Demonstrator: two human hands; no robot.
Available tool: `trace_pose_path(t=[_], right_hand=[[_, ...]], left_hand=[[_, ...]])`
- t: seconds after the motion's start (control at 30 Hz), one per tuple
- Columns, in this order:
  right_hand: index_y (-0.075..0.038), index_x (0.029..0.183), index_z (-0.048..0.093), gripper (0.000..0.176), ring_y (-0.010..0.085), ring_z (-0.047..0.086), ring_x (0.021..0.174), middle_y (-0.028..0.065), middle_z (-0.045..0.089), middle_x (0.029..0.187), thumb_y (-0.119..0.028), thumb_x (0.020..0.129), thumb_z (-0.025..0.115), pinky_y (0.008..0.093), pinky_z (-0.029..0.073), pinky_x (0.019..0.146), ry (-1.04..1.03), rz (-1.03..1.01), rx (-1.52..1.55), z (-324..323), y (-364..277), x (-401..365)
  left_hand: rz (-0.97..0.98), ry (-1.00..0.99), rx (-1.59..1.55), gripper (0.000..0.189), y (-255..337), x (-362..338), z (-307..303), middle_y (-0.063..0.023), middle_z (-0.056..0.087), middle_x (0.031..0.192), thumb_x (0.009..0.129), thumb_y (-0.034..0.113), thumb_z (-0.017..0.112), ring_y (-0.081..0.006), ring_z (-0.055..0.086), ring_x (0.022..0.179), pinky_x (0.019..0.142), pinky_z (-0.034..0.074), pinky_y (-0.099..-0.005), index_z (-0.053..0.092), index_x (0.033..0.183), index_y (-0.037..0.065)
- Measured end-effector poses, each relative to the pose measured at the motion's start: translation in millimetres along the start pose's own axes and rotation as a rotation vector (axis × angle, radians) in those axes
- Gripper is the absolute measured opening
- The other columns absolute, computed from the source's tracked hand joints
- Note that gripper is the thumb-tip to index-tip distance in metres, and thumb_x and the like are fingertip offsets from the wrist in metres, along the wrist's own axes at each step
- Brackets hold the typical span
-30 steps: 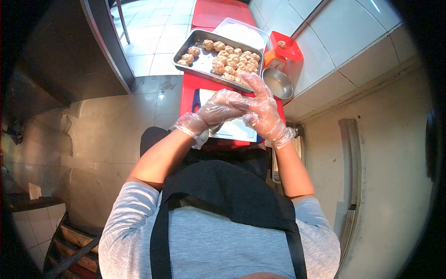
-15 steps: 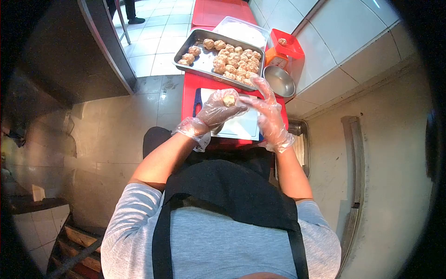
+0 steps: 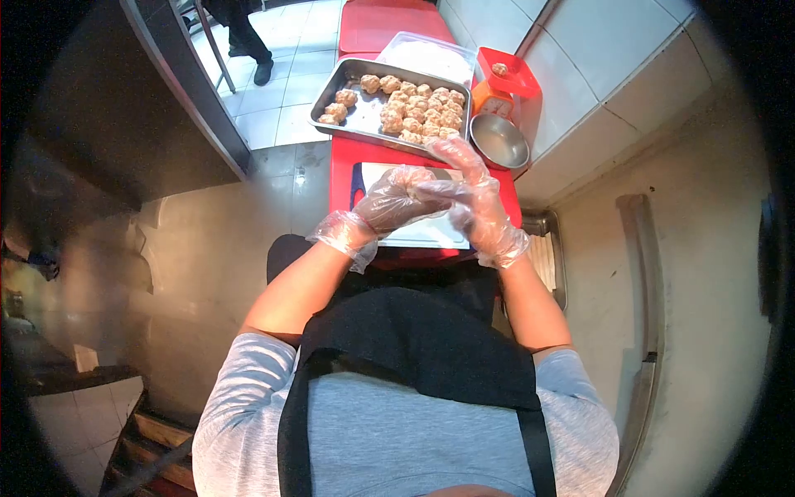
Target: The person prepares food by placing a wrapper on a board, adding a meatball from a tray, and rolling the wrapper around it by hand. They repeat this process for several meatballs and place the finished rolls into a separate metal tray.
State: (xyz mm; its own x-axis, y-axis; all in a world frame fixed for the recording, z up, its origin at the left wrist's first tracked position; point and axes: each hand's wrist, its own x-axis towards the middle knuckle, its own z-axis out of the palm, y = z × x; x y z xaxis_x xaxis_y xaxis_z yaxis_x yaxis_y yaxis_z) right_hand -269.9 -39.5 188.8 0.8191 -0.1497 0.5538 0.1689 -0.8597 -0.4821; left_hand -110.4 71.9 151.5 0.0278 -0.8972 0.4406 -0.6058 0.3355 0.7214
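In a clear plastic glove, my left hand [image 3: 396, 203] is curled around a meatball [image 3: 419, 175], only the top of which shows. Against it from the right comes my right hand [image 3: 480, 207], also gloved, its fingers stretched across the left fingers and its upper digits raised apart. Both hands hover over a white cutting board [image 3: 426, 234] with a dark blue handle. Just beyond them, a metal tray [image 3: 367, 124] holds many similar lumpy meatballs [image 3: 418, 108], packed at the right with a few at the left.
Right of the tray are a metal bowl [image 3: 498, 141] and an orange scale [image 3: 494, 103] bearing a red tray [image 3: 513, 76]. A clear plastic container [image 3: 426, 51] sits behind. Everything rests on a red surface [image 3: 344, 166] along a tiled wall. A person's leg and shoe [image 3: 262, 73] show at the back left.
My right fingers have moved left over my left hand, and the pale patch seen on the meatball is now covered. The person's foot at the back has shifted.
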Motion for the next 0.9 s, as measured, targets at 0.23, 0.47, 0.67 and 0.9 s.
trace_pose_path(t=[0.23, 0.47, 0.67, 0.9], right_hand=[[-0.024, 0.124, 0.066, 0.056, 0.0391, 0.030, 0.140, 0.0091, 0.044, 0.147, -0.064, 0.088, 0.048, 0.0500, 0.017, 0.116, -0.099, -0.064, -0.271, -8.0, -25.2, -3.2], [-0.023, 0.118, 0.070, 0.045, 0.0389, 0.036, 0.138, 0.0171, 0.047, 0.144, -0.053, 0.089, 0.053, 0.0498, 0.021, 0.115, -0.104, -0.174, -0.087, -11.4, -26.7, 4.5], [-0.028, 0.112, 0.072, 0.043, 0.0432, 0.032, 0.138, 0.0131, 0.045, 0.146, -0.058, 0.086, 0.054, 0.0531, 0.023, 0.112, -0.102, -0.113, -0.216, -10.9, -39.3, -2.0], [-0.006, 0.110, 0.070, 0.047, 0.0303, 0.057, 0.115, 0.0169, 0.065, 0.115, -0.047, 0.090, 0.059, 0.0416, 0.042, 0.101, 0.284, 0.440, 0.502, 8.9, -34.7, -35.0]], left_hand=[[-0.325, -0.261, -0.601, 0.042, 13.4, 0.8, -15.9, -0.0084, 0.066, 0.093, 0.082, 0.026, 0.069, -0.0174, 0.065, 0.069, 0.048, 0.050, -0.0292, 0.060, 0.117, 0.006], [-0.530, -0.300, -0.884, 0.059, 32.3, -6.2, -14.3, -0.0141, 0.063, 0.110, 0.080, 0.027, 0.071, -0.0237, 0.069, 0.083, 0.037, 0.055, -0.0309, 0.052, 0.130, 0.002], [-0.437, -0.447, -0.813, 0.070, 24.4, -7.9, -22.6, -0.0169, 0.058, 0.118, 0.075, 0.038, 0.074, -0.0294, 0.066, 0.093, 0.042, 0.060, -0.0394, 0.051, 0.133, 0.004], [-0.144, -0.097, -0.709, 0.019, 40.1, 7.9, -24.9, -0.0003, 0.058, 0.074, 0.078, 0.018, 0.076, -0.0112, 0.056, 0.067, 0.055, 0.046, -0.0271, 0.065, 0.082, 0.004]])
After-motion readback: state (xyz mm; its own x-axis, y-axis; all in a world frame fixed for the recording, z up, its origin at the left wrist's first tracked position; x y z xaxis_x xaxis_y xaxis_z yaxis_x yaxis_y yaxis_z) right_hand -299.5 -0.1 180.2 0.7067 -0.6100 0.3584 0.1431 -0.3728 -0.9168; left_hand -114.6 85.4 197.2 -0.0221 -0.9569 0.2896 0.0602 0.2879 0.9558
